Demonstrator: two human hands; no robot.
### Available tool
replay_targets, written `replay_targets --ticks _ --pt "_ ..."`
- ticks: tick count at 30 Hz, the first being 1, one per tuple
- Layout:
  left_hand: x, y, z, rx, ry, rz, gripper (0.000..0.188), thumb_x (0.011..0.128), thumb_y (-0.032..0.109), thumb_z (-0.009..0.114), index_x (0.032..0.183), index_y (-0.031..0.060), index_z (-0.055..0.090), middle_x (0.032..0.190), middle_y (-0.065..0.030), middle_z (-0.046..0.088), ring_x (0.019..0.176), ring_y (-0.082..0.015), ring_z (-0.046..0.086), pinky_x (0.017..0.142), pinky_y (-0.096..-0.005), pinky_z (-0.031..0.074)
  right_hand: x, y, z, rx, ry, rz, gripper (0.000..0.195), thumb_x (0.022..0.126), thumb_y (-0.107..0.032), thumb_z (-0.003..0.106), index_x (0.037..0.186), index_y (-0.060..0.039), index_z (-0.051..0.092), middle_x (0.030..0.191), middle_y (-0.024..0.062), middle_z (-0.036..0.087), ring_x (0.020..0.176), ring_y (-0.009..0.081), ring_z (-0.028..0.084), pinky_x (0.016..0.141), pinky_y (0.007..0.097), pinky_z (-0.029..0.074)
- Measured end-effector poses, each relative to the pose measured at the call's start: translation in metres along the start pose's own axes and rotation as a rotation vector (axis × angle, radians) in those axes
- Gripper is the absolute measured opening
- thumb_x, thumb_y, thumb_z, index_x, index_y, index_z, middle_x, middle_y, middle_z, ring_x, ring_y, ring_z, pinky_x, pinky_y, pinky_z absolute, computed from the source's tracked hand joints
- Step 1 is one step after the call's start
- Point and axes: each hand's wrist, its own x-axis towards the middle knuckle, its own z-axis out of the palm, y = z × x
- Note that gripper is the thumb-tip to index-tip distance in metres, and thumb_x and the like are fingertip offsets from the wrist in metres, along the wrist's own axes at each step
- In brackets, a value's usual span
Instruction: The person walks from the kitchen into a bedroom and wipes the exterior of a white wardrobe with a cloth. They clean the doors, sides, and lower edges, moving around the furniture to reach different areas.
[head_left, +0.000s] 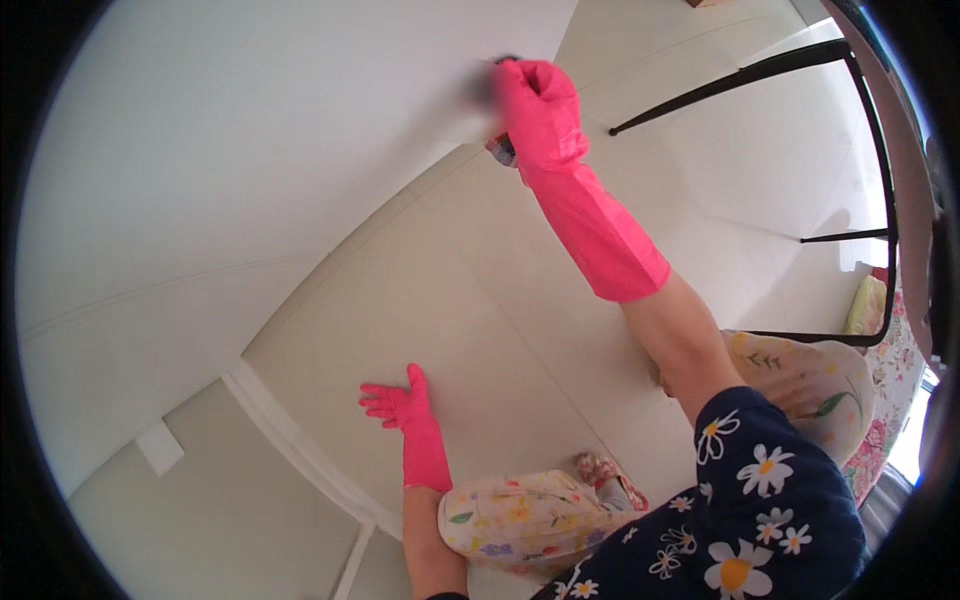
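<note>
My right hand (541, 112), in a long pink rubber glove, is closed on a cloth at the edge of a smooth white panel (262, 135). A checked corner of the cloth (502, 150) sticks out below the fist; a dark part beside the knuckles is blurred. My left hand (397, 403), in a matching pink glove, has its fingers spread over the pale tiled floor (480, 337) and holds nothing. Whether its palm touches the floor I cannot tell.
A black metal frame with thin legs (690, 88) stands at the upper right. A floral fabric (874, 442) and a yellowish cloth item (866, 304) lie at the right edge. A white raised strip (300, 450) crosses the floor at lower left. My knees in floral trousers are bent below.
</note>
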Motion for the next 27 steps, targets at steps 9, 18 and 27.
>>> replay_targets --ticks 9,18,27 --pt "0.005 -0.01 -0.004 0.057 0.055 -0.014 0.124 0.069 0.09 0.042 0.155 0.0115 -0.002 0.159 -0.0257 -0.002 0.146 -0.0456 0.001 0.111 -0.064 0.011 0.024 0.015 -0.01 -0.081 0.079 0.184 0.026 0.098 -0.027 0.052 0.092 -0.0015 0.056 0.071 0.0057 0.058 0.048 0.0154 0.054 0.039 0.0307 0.041" --pt "0.007 -0.007 0.004 0.019 0.072 0.012 0.126 0.067 0.092 0.041 0.155 0.0121 -0.002 0.159 -0.0246 -0.002 0.146 -0.0454 0.0 0.111 -0.0649 0.013 0.025 0.013 -0.021 -0.137 0.058 0.281 0.025 0.096 -0.03 0.057 0.101 -0.0056 0.059 0.08 0.0063 0.066 0.057 0.0122 0.054 0.044 0.0277 0.043" --pt "0.009 0.006 0.002 0.044 0.025 0.019 0.126 0.069 0.089 0.045 0.155 0.0113 -0.004 0.159 -0.024 -0.003 0.146 -0.0446 0.0 0.112 -0.0633 0.012 0.04 0.03 -0.029 -0.176 0.173 0.413 0.026 0.095 -0.031 0.059 0.103 -0.0057 0.061 0.076 0.003 0.062 0.057 0.0128 0.054 0.046 0.0304 0.043"
